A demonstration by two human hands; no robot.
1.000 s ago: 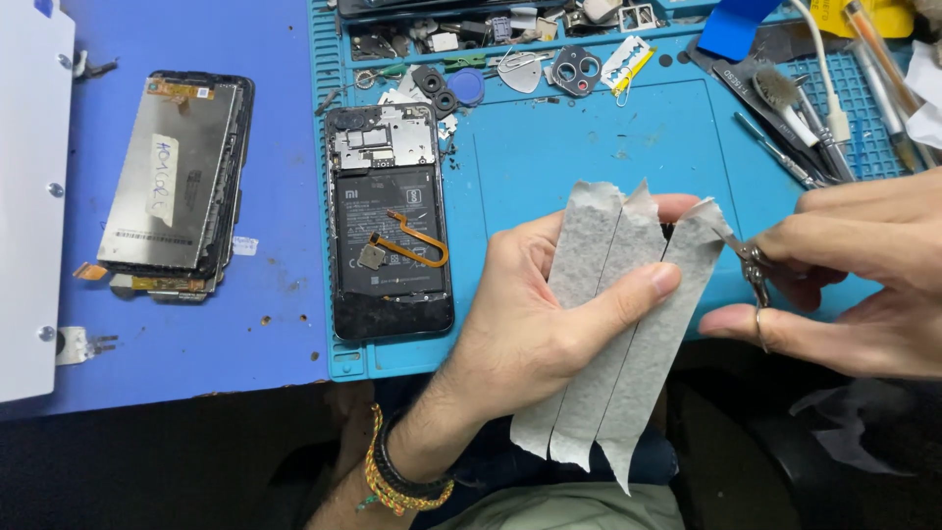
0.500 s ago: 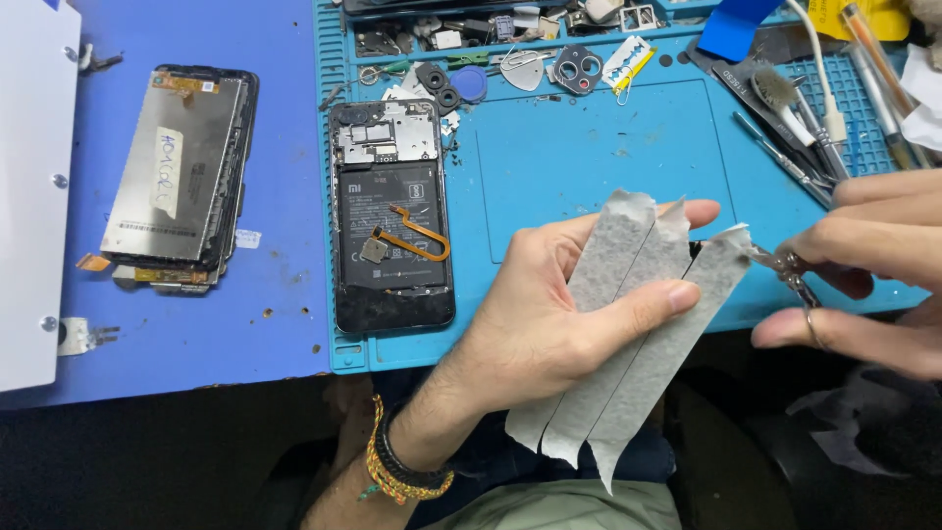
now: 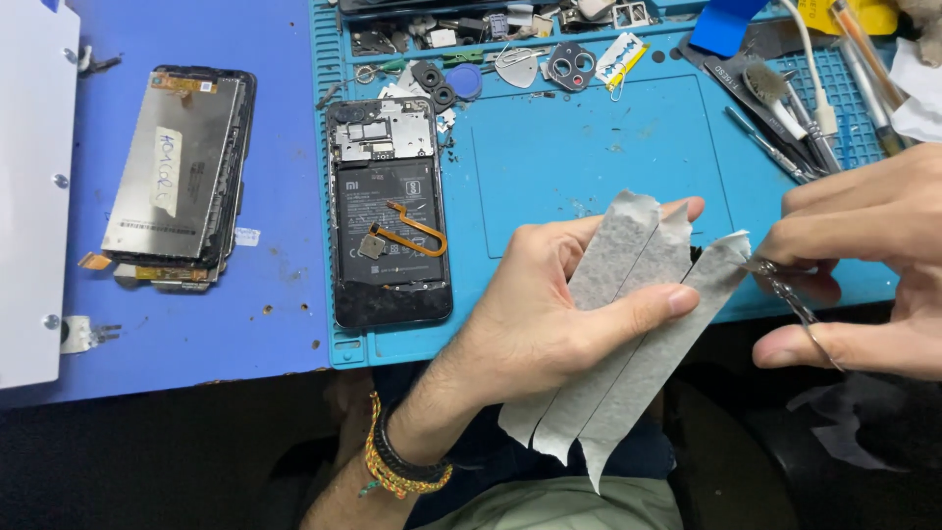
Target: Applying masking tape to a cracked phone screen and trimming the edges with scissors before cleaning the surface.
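Observation:
My left hand (image 3: pixel 549 314) holds three overlapping grey speckled strips (image 3: pixel 628 294), thumb pressed across them, over the front edge of the blue work mat (image 3: pixel 589 147). My right hand (image 3: pixel 873 265) grips small metal scissors (image 3: pixel 800 299) whose tips meet the top corner of the rightmost strip. An opened black phone (image 3: pixel 390 211) with its battery and an orange flex cable lies on the mat to the left of my left hand.
A detached phone screen (image 3: pixel 182 177) lies on the darker blue surface at left, beside a white panel (image 3: pixel 34 186). Small parts, a camera ring (image 3: pixel 571 67) and a pick crowd the mat's back edge. Tweezers and other tools (image 3: pixel 785 108) lie at the back right.
My left hand has lowered and shifted slightly right with the strips. My right hand with the scissors has kept against the rightmost strip's upper corner.

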